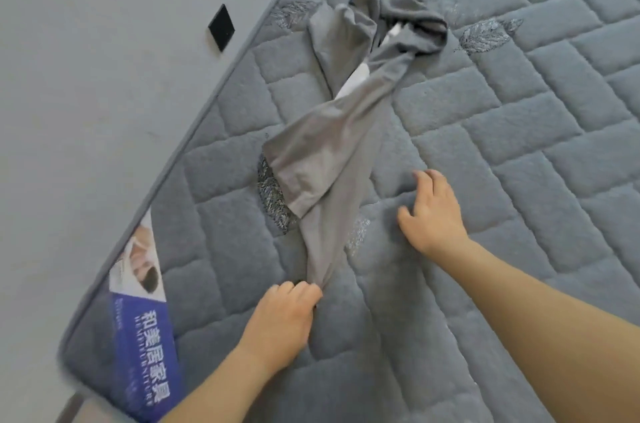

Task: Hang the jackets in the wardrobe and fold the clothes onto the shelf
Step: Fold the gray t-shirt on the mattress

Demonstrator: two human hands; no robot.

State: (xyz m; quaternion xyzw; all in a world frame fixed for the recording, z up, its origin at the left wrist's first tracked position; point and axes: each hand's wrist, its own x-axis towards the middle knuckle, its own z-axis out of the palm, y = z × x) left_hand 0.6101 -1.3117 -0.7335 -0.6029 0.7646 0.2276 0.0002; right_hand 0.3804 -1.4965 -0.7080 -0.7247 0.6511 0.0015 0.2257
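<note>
On the mattress [485,145], left hand [282,318] grips the grey garment [332,159]; right hand [433,211] rests loosely spread beside it

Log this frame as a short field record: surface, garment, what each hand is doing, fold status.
surface: grey quilted mattress
garment: crumpled grey fabric garment, stretched out, white patch showing
left hand: left hand grips the garment's near end
right hand: right hand holds nothing, fingers loosely curled, beside the garment
fold status: not yet folded
other: blue printed label at mattress corner
</note>
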